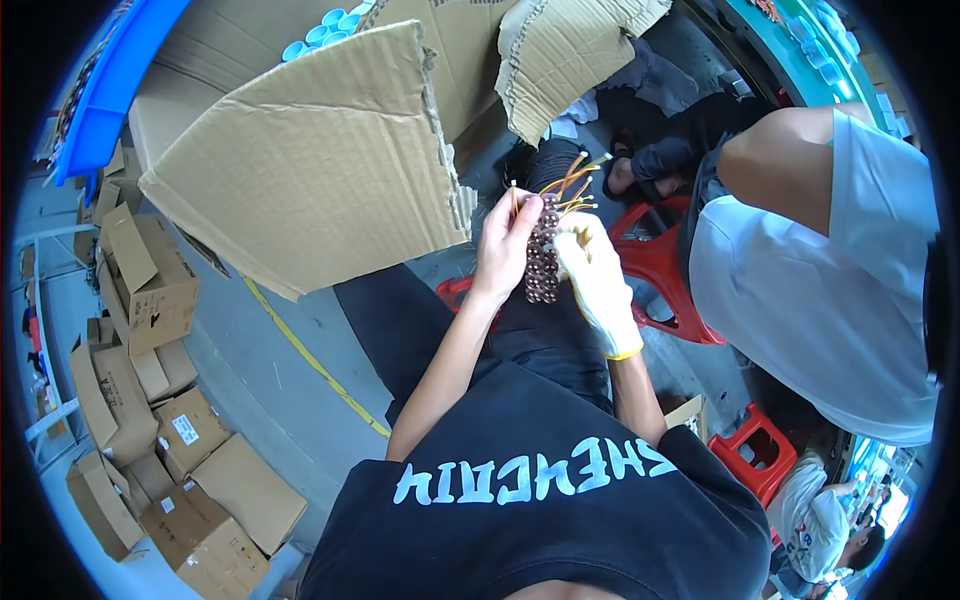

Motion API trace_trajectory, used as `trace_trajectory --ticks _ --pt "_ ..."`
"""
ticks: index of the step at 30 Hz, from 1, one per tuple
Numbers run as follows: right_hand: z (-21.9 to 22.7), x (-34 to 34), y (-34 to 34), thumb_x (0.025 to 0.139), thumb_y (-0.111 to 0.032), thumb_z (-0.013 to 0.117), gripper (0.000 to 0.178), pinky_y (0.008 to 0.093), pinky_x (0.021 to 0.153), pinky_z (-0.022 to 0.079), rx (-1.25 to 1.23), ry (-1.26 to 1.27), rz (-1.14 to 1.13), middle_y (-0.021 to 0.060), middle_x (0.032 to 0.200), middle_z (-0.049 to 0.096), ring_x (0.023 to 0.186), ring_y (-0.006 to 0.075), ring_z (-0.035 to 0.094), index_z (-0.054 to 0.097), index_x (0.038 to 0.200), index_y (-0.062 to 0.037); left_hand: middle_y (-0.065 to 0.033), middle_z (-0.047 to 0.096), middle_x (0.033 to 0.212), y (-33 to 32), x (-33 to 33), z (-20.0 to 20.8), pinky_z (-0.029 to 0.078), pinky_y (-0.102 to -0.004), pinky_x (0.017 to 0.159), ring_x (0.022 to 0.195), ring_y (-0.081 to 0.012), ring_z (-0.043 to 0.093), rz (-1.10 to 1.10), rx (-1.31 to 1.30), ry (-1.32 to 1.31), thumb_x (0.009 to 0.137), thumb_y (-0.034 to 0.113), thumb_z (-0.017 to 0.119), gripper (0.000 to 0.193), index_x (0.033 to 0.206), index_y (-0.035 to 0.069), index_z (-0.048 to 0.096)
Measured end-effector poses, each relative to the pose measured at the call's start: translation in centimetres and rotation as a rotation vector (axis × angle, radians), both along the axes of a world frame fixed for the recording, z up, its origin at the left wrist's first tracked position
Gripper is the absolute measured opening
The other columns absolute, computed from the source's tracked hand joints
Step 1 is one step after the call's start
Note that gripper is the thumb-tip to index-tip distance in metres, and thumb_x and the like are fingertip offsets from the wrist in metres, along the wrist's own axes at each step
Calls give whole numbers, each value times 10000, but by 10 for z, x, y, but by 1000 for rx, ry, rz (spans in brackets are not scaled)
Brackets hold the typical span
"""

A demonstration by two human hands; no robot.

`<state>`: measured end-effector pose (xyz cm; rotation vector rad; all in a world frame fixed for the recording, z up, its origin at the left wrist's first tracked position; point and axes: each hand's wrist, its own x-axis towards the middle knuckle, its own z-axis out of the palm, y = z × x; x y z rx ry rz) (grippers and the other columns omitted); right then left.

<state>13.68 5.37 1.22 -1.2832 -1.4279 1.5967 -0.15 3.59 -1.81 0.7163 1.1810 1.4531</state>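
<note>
In front of my lap is a bundle of dark brown, shiny round parts (541,262) stacked in rows. Orange, brown and yellow wires (572,182) with small white ends fan out from its top. My left hand (503,243), bare, grips the bundle from the left, thumb near its upper end. On the other side, my right hand (594,277) wears a white glove with a yellow cuff. Its curled fingers press against the bundle's right side near the wires; whether they pinch a single wire is too small to tell.
A large open cardboard box (330,150) stands ahead on the left, with light blue cups (328,30) behind its flap. Cartons (190,430) pile up at the left. Close on the right sits a person in a light shirt (800,290), beside a red stool (660,270).
</note>
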Motion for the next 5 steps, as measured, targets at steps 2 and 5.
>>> trace_trajectory --ticks 2,5 --pt "0 -10 3 862 -175 642 208 264 659 474 19 -78 -15 68 866 641 759 98 590 575 1000 -34 -37 600 960 -2 0 11 453 -245 791 806 -95 559 -41 37 213 984 257 474 247 1070 30 519" --pt "0 -36 5 881 -184 618 245 259 670 478 387 -110 -61 57 908 646 705 210 600 560 1094 -78 -56 560 1047 -2 5 24 413 -267 907 992 -122 530 160 103 252 983 254 469 239 1132 67 475"
